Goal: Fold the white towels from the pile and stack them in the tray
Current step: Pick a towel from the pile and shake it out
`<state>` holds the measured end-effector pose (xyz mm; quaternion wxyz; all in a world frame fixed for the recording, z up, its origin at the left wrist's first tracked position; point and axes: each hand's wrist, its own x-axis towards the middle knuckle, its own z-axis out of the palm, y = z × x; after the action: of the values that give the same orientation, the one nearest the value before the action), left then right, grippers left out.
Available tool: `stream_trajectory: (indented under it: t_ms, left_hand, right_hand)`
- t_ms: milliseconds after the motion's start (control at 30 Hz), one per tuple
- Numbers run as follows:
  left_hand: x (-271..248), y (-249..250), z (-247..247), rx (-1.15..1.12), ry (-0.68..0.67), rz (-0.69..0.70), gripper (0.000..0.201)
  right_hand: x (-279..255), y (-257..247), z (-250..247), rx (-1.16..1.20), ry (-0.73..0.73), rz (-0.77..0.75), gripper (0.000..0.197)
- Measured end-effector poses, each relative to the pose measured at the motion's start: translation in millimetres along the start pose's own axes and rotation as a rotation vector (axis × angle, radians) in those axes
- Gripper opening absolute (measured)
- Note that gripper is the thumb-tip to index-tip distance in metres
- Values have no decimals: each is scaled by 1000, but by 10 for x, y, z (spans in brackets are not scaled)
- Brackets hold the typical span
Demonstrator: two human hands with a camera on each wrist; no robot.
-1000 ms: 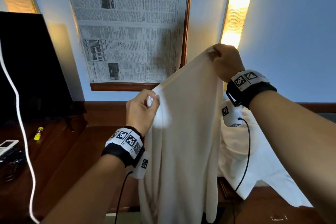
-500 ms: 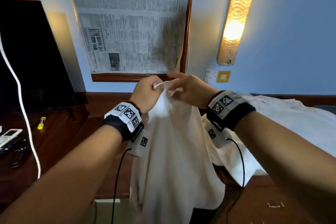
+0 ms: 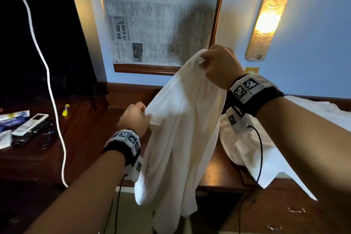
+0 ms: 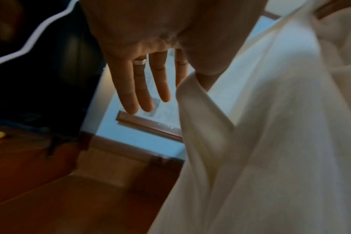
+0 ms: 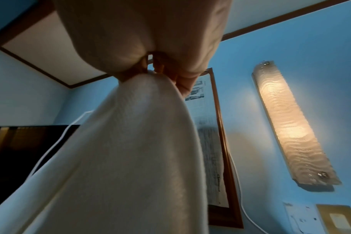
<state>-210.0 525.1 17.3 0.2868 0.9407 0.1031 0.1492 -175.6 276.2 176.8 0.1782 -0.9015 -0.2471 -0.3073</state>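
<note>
Right hand (image 3: 218, 66): gripping a bunched corner of the towel (image 3: 182, 131), fingers curled round it, holding it high in front of the framed newspaper (image 3: 157, 15).
Left hand (image 3: 133, 118): pinching the towel's edge lower down between thumb and forefinger; in the left wrist view the other fingers (image 4: 144, 88) are sticking out straight, off the cloth.
Towel: hanging in the air between both hands, slanting from the high right grip down to the low left one, rest of it draping in loose folds past the front edge of the desk (image 3: 218, 173).
Pile (image 3: 266, 138): lying on the right, just behind the right wrist, partly on the desk.
Tray: not showing in any view, so I'm not placing it.
Step, as I'm reading it: still finding corners and spreading; no clean fold yet.
Risk 1: left pinch is thin. A hard shake or pull apart is likely slipping the edge out, and the towel swings down off one corner.
Risk 2: right hand is holding a wad, not a flat corner. Folding from that is giving a skewed, lumpy fold.
Risk 3: low end is hanging below desk level, so it's liable to drag on the floor if the hands drop.
Risk 4: wrist cable (image 3: 260, 150) is dangling beside the pile; a wide sweep could be snagging cloth.
</note>
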Motion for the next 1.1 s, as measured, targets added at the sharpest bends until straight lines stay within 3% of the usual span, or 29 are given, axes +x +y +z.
stream_trajectory:
  t_ms: [200,367,433,500,667,800,833,900,967,1033,1100]
  left_hand:
    - [-281,-801,115,88,-151,-228,6]
    - [-283,-1051,-219,-53,-56,-288,14]
    - [-211,-1061,-457,-88,19,-210,12]
    - [-163,-1058,-670,-191,9,-36,19]
    - [-298,-1030,-924,-266,-237,359,40]
    - [-461,-1129,-804,-53,-220,628,41]
    - [-499,-1154,-785,19,-231,638,37]
    - [-577,-1152,-792,223,-335,533,30]
    - [-651,-1153,-781,484,-432,449,63]
    - [-758,-1115,-720,696,-417,398,80]
    - [-850,-1094,-609,822,-320,384,72]
  right_hand:
    - [-57,171,-98,-69,73,313,26]
    - [-243,430,19,-222,-67,567,25]
    - [-353,527,77,-256,-125,684,27]
    - [-459,568,157,-247,-153,784,31]
    - [-647,509,327,-278,-222,876,29]
    - [-802,489,379,-258,-245,891,30]
    - [-844,485,392,-252,-249,897,30]
    - [-931,465,416,-248,-254,915,31]
    - [-1024,440,450,-239,-264,941,33]
    - [-1123,422,492,-222,-273,944,32]
    - [-1235,419,540,-213,-283,935,26]
